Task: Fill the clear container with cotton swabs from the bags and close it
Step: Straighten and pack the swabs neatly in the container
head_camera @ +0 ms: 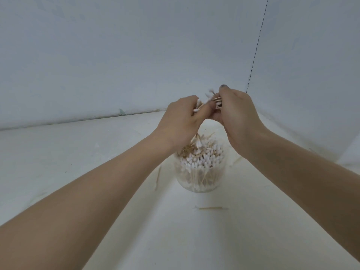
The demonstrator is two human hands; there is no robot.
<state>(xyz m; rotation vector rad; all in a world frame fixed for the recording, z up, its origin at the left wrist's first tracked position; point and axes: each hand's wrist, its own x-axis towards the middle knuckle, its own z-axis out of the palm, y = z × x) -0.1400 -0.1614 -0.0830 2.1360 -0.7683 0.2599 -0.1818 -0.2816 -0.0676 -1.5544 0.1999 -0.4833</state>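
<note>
A clear round container (200,182) stands on the white surface, packed with upright cotton swabs (202,158) with wooden sticks; some lie crosswise on top. Above it, my left hand (181,121) and my right hand (235,115) meet, both closed around a small bundle of cotton swabs (209,101) held roughly level between them. The bundle's white tips poke out past my left fingers. No lid and no bags are in view.
Loose swabs lie on the white surface: one in front of the container (211,208), one to its left (157,177). A pale wall rises close behind, with a corner and a dark crack (255,61) at the right.
</note>
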